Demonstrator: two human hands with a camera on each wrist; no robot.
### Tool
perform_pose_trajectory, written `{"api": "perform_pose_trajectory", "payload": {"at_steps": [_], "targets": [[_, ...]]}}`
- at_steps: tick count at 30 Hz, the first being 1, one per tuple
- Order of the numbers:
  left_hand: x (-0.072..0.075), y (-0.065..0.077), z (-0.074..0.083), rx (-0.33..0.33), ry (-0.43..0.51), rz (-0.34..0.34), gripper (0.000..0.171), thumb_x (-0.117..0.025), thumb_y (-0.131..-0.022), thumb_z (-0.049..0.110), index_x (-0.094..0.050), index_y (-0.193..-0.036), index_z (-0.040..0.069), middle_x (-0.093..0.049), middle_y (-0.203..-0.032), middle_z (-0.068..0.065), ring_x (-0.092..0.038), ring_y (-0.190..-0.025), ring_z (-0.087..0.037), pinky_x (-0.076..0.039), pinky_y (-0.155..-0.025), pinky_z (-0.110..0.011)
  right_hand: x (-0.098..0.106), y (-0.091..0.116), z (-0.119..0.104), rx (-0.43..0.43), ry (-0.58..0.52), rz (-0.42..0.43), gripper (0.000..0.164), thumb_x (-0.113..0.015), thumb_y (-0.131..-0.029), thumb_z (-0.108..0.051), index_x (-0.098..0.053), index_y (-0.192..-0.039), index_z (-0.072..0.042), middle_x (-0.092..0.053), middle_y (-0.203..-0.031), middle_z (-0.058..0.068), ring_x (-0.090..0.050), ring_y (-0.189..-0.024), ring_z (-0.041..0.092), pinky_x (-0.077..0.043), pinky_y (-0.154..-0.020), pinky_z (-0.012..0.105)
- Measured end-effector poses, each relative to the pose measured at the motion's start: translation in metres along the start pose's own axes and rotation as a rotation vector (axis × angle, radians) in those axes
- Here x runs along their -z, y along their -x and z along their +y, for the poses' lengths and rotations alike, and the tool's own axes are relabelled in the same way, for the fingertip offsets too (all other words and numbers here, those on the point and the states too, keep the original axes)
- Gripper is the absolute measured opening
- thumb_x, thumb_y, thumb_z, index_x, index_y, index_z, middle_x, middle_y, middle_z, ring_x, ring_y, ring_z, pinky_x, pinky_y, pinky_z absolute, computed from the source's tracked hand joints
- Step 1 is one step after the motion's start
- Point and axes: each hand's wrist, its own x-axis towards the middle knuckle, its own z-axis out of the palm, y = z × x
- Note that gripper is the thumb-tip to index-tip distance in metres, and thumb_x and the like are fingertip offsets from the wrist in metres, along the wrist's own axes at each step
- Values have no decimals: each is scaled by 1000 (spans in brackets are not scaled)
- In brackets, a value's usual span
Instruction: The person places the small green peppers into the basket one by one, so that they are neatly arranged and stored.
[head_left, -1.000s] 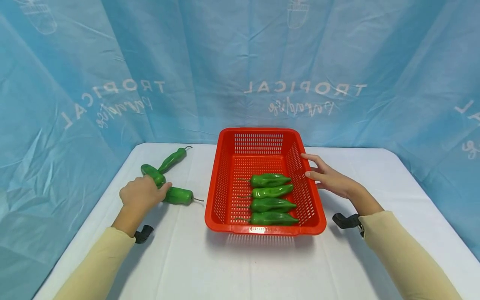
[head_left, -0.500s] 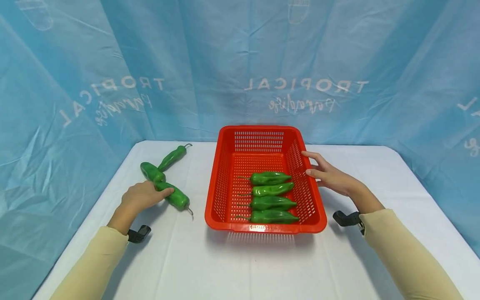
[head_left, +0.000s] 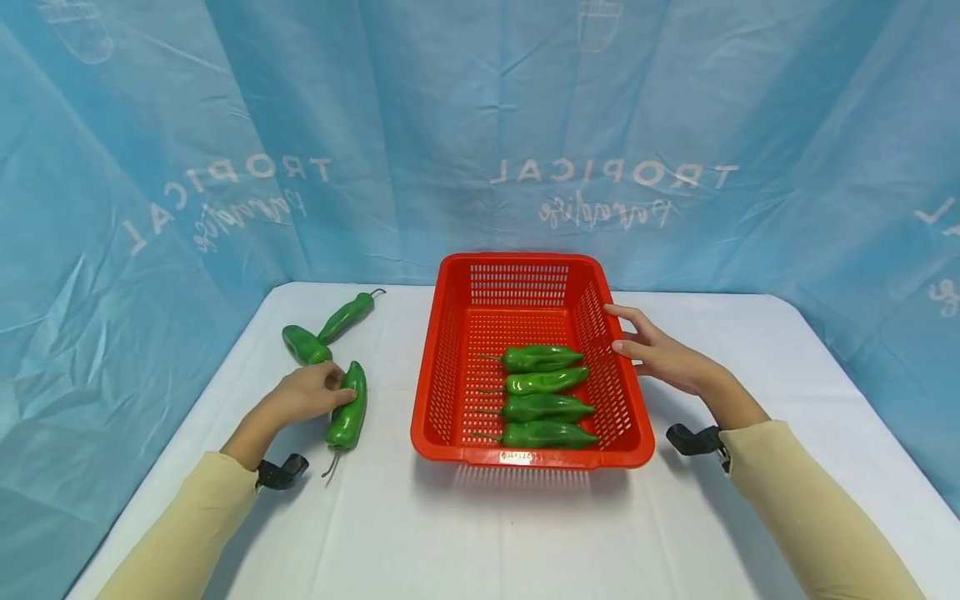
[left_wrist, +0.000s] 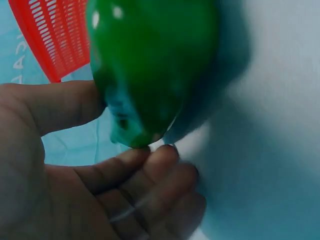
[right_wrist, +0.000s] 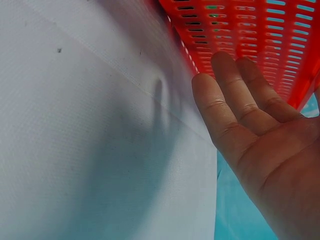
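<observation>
On the left of the table, my left hand [head_left: 311, 392] pinches a green chili pepper [head_left: 348, 421] near its tip, between thumb and fingers. The pepper's stem points toward me. In the left wrist view this pepper [left_wrist: 150, 65] looms large, the thumb [left_wrist: 65, 105] against its side and the fingertips at its end. Just beyond that hand lie two more green peppers, a thick one [head_left: 304, 343] and a slimmer one [head_left: 348, 317]. My right hand [head_left: 663, 354] touches the right rim of a red plastic basket [head_left: 525, 457] with extended fingers; the right wrist view shows them beside its slotted wall [right_wrist: 240, 35].
Several green peppers [head_left: 547, 407] lie in a column inside the basket, stems to the left. A white cloth [head_left: 480, 542] covers the table. Blue printed curtains [head_left: 480, 108] hang behind it and along both sides.
The pepper at my left hand has swung from pointing right to pointing toward me, and its near end has come away from the thick pepper. My right hand and the basket stay put.
</observation>
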Motion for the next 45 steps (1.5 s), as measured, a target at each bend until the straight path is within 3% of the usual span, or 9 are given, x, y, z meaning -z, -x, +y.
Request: {"api": "perform_pose_trajectory", "payload": {"at_steps": [3,7,10,14,19,28,34,41,45], "targets": [[-4,-2,0,-41,41,-6,48,-61,-96,28,-51,-126,-8,-60,-107,-21,-57,-88,-27,-49,-73,-39,-1,0,-2,-1,6,0,69,-50,-103,-29,-8,-158,-27,-29,-156,26,-51,-127,27,-54,-96,52],[-8,-3,0,-66,93,-20,54,-59,-98,26,-40,-137,-5,-58,-116,-26,-59,-94,-30,-51,-80,-45,-1,-1,-3,-3,9,2,70,-50,-103,-29,-8,-158,-27,-30,-156,26,-52,-126,27,-54,-96,52],[-9,-3,0,-84,136,-33,60,-55,-101,25,-28,-145,-4,-55,-118,-26,-57,-96,-29,-48,-81,-44,-1,-1,-4,0,3,1,69,-50,-103,-28,-9,-157,-28,-30,-156,26,-53,-124,22,-55,-96,51],[-10,-2,0,-124,173,-82,63,-51,-102,21,-18,-150,-3,-48,-127,-31,-55,-109,-37,-47,-90,-51,-1,2,-4,14,-24,-18,67,-49,-103,-26,-8,-157,-28,-26,-156,27,-56,-118,13,-56,-95,47],[-9,1,1,-181,157,-85,52,-54,-100,16,-33,-147,4,-50,-134,-33,-53,-122,-45,-48,-95,-57,-1,2,-3,26,-59,-21,67,-49,-103,-23,-10,-157,-28,-23,-159,26,-57,-115,7,-56,-94,45],[-11,2,-1,-230,50,-43,45,-59,-97,12,-47,-140,13,-63,-119,-20,-61,-99,-27,-54,-83,-44,-2,1,0,29,-96,-43,67,-48,-104,-26,-8,-158,-30,-24,-158,26,-59,-114,4,-56,-95,42],[-10,2,1,-259,-2,-31,36,-57,-98,12,-54,-133,16,-62,-125,-17,-59,-107,-30,-52,-92,-53,1,2,2,40,-78,-21,65,-47,-104,-26,-9,-157,-30,-27,-157,26,-60,-114,4,-55,-96,47],[-8,7,-2,-337,58,-8,32,-57,-96,4,-63,-126,13,-61,-134,-18,-54,-127,-41,-45,-103,-60,1,-1,4,35,-55,-29,65,-47,-105,-25,-9,-158,-29,-25,-159,25,-58,-115,4,-55,-95,48],[-11,7,-2,-375,113,22,33,-57,-96,2,-62,-127,10,-59,-134,-20,-51,-129,-44,-45,-103,-61,1,1,4,31,-51,-22,66,-48,-104,-25,-10,-157,-30,-25,-159,25,-57,-116,7,-55,-94,46]]}}
